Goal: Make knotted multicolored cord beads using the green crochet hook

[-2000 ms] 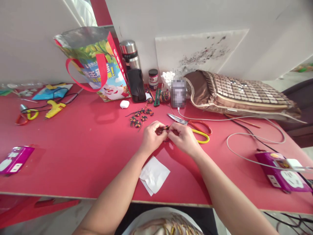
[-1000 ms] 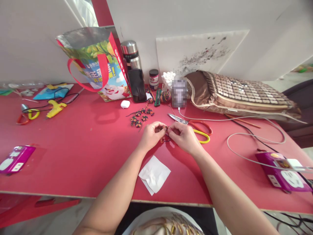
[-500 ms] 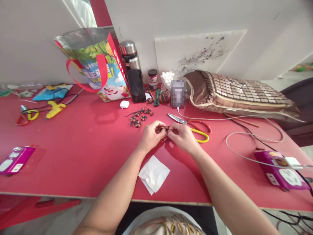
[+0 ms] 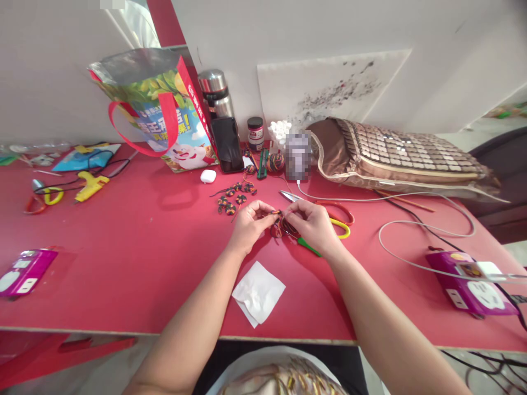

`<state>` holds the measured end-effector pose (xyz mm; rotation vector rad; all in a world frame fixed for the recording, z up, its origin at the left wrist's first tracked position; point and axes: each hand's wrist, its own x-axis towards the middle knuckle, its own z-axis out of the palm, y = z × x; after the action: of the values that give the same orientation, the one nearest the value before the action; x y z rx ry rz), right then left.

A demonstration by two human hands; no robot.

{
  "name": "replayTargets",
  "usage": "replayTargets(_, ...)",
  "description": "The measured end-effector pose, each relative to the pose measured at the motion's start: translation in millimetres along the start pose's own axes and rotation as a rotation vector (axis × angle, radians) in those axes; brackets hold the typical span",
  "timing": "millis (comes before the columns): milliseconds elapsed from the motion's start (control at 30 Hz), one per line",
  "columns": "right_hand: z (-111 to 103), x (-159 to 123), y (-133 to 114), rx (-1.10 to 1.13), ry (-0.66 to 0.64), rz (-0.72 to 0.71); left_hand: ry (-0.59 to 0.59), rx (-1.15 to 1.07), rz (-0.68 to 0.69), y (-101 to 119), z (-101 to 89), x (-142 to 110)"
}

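Over the middle of the red table (image 4: 135, 258) my left hand (image 4: 250, 224) and my right hand (image 4: 313, 225) meet, fingers pinched on a small multicoloured cord piece (image 4: 278, 218) between them. Loops of that cord hang under my right fingers, and a green stick-like thing (image 4: 308, 247) pokes out below my right hand. Several finished multicoloured knots (image 4: 234, 198) lie just behind my left hand. Scissors with yellow and red handles (image 4: 329, 214) lie behind my right hand.
A folded white tissue (image 4: 258, 292) lies near the front edge. At the back stand a printed bag (image 4: 156, 115), a steel flask (image 4: 214, 93), a black phone (image 4: 227, 144), a small jar (image 4: 255, 133) and a brown cushion (image 4: 395, 156). Purple power strips (image 4: 469, 282) (image 4: 22, 271), white cables (image 4: 411, 225) and a yellow glue gun (image 4: 90, 184) flank the sides.
My hands have kept working the cord in place, drifting slightly up and apart. Cord loops and a green stick now show beneath my right hand.
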<state>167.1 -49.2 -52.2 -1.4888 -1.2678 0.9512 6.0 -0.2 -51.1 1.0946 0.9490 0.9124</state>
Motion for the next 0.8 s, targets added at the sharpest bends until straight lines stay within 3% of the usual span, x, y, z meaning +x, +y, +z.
replayTargets(333,6.2,-7.6,-13.4,-0.233,0.040,-0.179,0.138,-0.030,0.106,-1.5,3.0,0.7)
replayTargets(500,7.2,-5.2,-7.8,-0.341,0.020,-0.201,0.104,-0.001,0.075,-2.7,4.2,-1.2)
replayTargets(800,5.1,-3.9,-3.2,-0.272,0.181,-0.272,0.068,-0.041,0.053,-3.5,3.6,-0.1)
